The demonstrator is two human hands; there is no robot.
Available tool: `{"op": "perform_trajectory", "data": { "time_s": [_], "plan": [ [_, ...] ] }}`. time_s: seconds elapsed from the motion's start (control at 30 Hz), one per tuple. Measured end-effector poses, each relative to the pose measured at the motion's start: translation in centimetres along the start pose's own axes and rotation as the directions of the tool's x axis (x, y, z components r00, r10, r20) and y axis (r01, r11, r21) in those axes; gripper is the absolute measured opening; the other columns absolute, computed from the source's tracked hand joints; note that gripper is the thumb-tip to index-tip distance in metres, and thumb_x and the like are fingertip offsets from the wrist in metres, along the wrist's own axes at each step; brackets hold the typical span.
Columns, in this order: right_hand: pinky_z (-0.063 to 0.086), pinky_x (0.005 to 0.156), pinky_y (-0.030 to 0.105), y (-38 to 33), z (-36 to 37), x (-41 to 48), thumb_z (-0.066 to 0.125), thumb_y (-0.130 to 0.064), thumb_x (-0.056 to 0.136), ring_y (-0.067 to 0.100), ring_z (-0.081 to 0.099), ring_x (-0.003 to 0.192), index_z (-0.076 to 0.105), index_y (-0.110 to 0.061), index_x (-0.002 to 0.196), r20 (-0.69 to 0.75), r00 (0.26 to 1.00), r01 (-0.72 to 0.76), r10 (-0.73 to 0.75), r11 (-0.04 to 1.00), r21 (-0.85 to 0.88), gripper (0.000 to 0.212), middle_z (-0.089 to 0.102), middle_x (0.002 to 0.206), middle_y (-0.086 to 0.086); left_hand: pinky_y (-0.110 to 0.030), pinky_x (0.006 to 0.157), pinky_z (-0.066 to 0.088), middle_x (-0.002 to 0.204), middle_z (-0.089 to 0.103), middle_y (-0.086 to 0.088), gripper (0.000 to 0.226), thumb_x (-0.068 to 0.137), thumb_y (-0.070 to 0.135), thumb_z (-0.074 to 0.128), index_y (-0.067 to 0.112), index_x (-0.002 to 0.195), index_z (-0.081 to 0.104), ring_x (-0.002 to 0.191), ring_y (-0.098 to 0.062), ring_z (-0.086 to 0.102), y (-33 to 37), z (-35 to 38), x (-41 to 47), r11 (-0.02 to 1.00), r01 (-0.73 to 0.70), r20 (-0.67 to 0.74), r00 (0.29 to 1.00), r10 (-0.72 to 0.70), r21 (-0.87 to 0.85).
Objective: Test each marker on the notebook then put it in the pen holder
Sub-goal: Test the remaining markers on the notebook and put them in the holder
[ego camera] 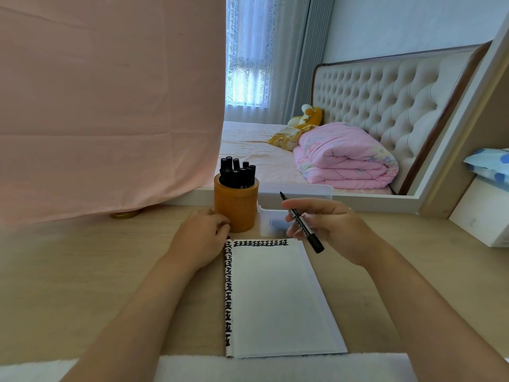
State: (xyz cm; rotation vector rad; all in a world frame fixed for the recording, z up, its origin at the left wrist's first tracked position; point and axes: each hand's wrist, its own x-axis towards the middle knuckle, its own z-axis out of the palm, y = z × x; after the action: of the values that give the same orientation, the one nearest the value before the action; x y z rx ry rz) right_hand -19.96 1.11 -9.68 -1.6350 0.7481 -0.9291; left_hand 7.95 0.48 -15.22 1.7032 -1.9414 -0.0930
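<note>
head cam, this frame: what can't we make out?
- Left hand: its own back hides whether the curled fingers hold anything.
- Markers in holder: lower parts behind its wall, count unclear.
- Marker in right hand: print too small to read.
- Tray: blurred, partly behind the right hand.
- Gold object: mostly under pink cloth.

Round orange-brown wooden pen holder [236,208], centre frame: mouth crowded with black capped markers [237,173]. Its left side is blocked by the left hand [202,238]. Clear plastic tray [271,219] sits just right, with the right hand [327,230] gripping a black marker [301,223] beside it. Pink hanging cloth [110,106] walls off upper left. Light wooden desk [82,285] is free lower left.
</note>
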Motion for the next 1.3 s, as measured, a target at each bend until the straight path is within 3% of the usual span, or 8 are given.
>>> {"op": "perform_trajectory", "data": {
  "time_s": [0.1,0.23,0.3,0.4,0.5,0.7,1.1,1.3],
  "plan": [
    [0.055,0.088,0.038,0.6,-0.8,-0.2,0.054,0.014,0.091,0.022,0.062,0.092,0.072,-0.018,0.118,0.038,0.998,0.045,-0.042,0.997,-0.062,0.046,0.066,0.101,0.011,-0.028,0.086,0.043,0.105,0.061,0.013,0.021,0.095,0.034,0.053,0.030,0.105,0.071,0.100,-0.011,0.050,2.5,-0.3,-0.2,0.992,-0.102,-0.072,0.993,0.097,-0.069],
    [0.052,0.067,0.033,1.5,-1.2,-0.4,0.085,-0.027,0.073,0.021,0.055,0.070,0.071,-0.014,0.091,-0.032,0.999,-0.011,0.013,0.997,0.079,0.026,0.057,0.078,0.008,-0.029,0.092,0.045,0.116,0.058,0.013,0.033,0.093,0.048,0.056,0.032,0.120,0.063,0.107,-0.008,0.048,5.5,1.0,-1.0,0.981,-0.192,0.067,0.979,0.194,-0.037],
    [0.044,0.056,0.035,2.3,-1.3,-0.3,0.077,-0.034,0.082,0.026,0.049,0.058,0.066,-0.011,0.085,-0.110,0.993,-0.039,0.052,0.993,0.113,0.026,0.053,0.071,0.012,-0.029,0.094,0.043,0.124,0.055,0.012,0.046,0.091,0.054,0.055,0.032,0.131,0.056,0.113,-0.009,0.046,5.9,1.8,-1.2,0.980,-0.196,0.144,0.971,0.192,0.014],
    [0.043,0.051,0.033,3.7,-1.2,-0.4,0.053,-0.008,0.098,0.032,0.057,0.058,0.065,-0.006,0.097,-0.222,0.973,-0.056,0.056,0.998,0.008,0.012,0.060,0.073,0.018,-0.029,0.093,0.042,0.129,0.052,0.010,0.057,0.089,0.060,0.052,0.031,0.139,0.050,0.115,-0.009,0.043,5.8,2.4,-1.3,0.984,-0.176,0.216,0.962,0.165,0.034],
    [0.044,0.047,0.028,4.6,-0.4,-0.2,0.059,0.000,0.093,0.029,0.066,0.062,0.066,-0.005,0.096,-0.285,0.956,-0.121,0.067,0.977,-0.177,0.010,0.068,0.073,0.017,-0.031,0.094,0.041,0.128,0.052,0.009,0.060,0.088,0.062,0.051,0.033,0.140,0.048,0.115,-0.010,0.041,5.6,2.6,-1.3,0.984,-0.172,0.228,0.961,0.156,0.050],
    [0.050,0.055,0.031,5.7,0.5,0.6,0.067,-0.008,0.087,0.019,0.056,0.050,0.058,-0.004,0.074,-0.419,0.907,-0.177,0.041,0.940,-0.292,0.016,0.064,0.063,0.015,-0.030,0.086,0.038,0.122,0.050,0.010,0.057,0.087,0.063,0.048,0.040,0.139,0.046,0.109,-0.010,0.038,6.0,2.9,-0.9,0.984,-0.159,0.254,0.958,0.135,0.075],
    [0.050,0.064,0.035,6.5,0.1,0.9,0.070,-0.012,0.083,0.014,0.055,0.058,0.058,-0.012,0.068,-0.404,0.914,-0.199,0.041,0.912,-0.358,0.019,0.060,0.060,0.004,-0.030,0.083,0.039,0.122,0.049,0.010,0.067,0.078,0.078,0.049,0.043,0.136,0.047,0.110,-0.010,0.038,6.1,3.5,-0.7,0.989,-0.117,0.253,0.963,0.090,0.092],
    [0.045,0.061,0.027,6.6,0.3,1.1,0.071,-0.013,0.082,0.007,0.052,0.063,0.058,-0.006,0.069,-0.384,0.923,-0.194,-0.004,0.857,-0.477,0.020,0.064,0.071,0.008,-0.029,0.085,0.040,0.123,0.049,0.011,0.068,0.078,0.079,0.049,0.043,0.136,0.047,0.110,-0.009,0.037,6.1,3.6,-0.6,0.989,-0.110,0.254,0.964,0.082,0.097]
  ]
}}
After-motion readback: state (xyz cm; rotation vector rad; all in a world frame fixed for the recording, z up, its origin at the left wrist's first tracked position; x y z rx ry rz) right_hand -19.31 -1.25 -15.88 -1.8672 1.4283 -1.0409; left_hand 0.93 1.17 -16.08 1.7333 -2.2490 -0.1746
